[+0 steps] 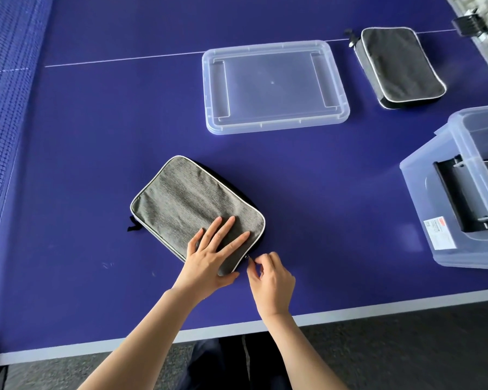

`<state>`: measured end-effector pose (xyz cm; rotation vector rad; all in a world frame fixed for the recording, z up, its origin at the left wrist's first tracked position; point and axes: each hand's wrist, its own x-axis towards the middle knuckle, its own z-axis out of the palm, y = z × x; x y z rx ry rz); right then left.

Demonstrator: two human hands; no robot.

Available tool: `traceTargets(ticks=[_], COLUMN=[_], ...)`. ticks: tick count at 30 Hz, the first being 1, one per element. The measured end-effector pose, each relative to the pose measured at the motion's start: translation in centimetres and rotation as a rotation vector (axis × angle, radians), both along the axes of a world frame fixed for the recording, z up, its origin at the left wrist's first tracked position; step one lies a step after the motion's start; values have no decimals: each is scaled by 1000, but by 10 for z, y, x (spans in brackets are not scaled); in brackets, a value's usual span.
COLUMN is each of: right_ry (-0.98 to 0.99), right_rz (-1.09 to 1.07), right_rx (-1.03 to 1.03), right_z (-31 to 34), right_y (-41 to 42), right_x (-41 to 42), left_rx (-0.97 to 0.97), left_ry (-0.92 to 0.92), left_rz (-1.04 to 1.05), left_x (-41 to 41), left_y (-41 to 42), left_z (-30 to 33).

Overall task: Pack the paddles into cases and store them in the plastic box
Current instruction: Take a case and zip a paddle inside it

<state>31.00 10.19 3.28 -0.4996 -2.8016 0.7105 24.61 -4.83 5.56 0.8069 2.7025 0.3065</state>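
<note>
A grey fabric paddle case with white piping lies flat on the blue table, near the front edge. My left hand rests flat on its near corner, fingers spread. My right hand pinches the small zipper pull at the case's right near corner. A second case, dark on top, lies at the far right. The clear plastic box stands at the right edge with a dark item inside. No bare paddle is visible.
The clear box lid lies upside down in the middle of the table. The net runs along the left side. A black net clamp sits at the far right corner. The table's white front edge is close to me.
</note>
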Motion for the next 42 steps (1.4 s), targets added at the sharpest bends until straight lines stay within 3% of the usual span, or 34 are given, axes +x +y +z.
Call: traceTargets(ticks=[9,14,27,36,42], right_ry=[9,49,82,38,5], right_rz=[0,-106,61,274,375], right_rx=[15,14,30,-16,-22], right_z=[-2,1,5,5,4], right_y=[5,33,63,67,54], right_x=[-5,-32,-81,-121,-143], left_rx=[24,11,14,4,23], left_ry=[24,33,-7,91,9], left_rz=[13,-10,-27,-91,-109], left_x=[0,0,0,2,0], left_y=[4,1,0,-5,-17], left_z=[6,6,9,14,13])
